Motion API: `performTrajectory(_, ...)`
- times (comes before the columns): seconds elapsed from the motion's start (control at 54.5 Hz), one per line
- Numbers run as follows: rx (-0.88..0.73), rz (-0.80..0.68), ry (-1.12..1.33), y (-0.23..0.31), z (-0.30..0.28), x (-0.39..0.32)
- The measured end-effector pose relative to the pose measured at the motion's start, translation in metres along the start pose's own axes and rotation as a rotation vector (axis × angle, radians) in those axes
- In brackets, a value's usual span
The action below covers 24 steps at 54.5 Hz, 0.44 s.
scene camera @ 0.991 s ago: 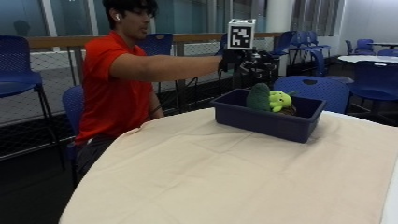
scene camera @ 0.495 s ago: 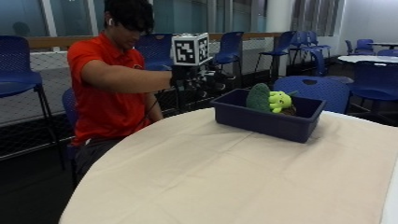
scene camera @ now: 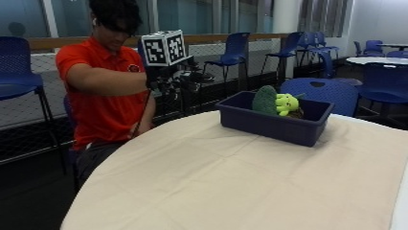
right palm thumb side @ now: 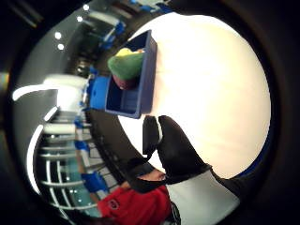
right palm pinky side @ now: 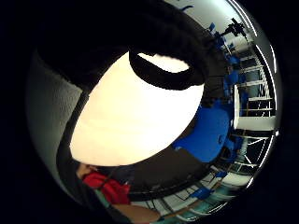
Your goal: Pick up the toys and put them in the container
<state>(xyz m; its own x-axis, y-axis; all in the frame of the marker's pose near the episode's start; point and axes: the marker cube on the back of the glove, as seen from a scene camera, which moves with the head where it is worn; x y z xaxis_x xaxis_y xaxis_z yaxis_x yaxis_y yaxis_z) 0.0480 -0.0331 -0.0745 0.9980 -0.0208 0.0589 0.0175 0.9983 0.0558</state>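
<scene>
A navy blue container [scene camera: 267, 125] stands on the round, cream-covered table [scene camera: 223, 182] at its far side. Inside it a dark green toy [scene camera: 263, 99] leans beside a yellow-green toy [scene camera: 287, 103]. My gloved right hand [scene camera: 175, 79] hangs in the air above the table's edge nearest the person, well apart from the container, fingers relaxed and holding nothing. The thumb side palm view shows the container [right palm thumb side: 143, 79] with the green toy [right palm thumb side: 125, 63] inside, beyond a gloved finger [right palm thumb side: 171, 150]. In the little finger side view only bare tablecloth [right palm pinky side: 135, 116] lies under the palm.
A blue chair [scene camera: 319, 91] stands right behind the container, and more blue chairs and a railing line the room's back. The person in a red shirt [scene camera: 102, 105] sits at the table's edge. A white table [scene camera: 382, 60] stands far off.
My hand has drawn back from above the container toward the person's side of the table, empty. The toys in the container have not moved.
</scene>
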Motion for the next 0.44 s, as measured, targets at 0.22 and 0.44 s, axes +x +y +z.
performTrajectory(0.22,0.022,0.014,0.022,0.019,-0.017,0.011)
performTrajectory(0.44,0.035,0.028,0.009,0.027,-0.027,0.024)
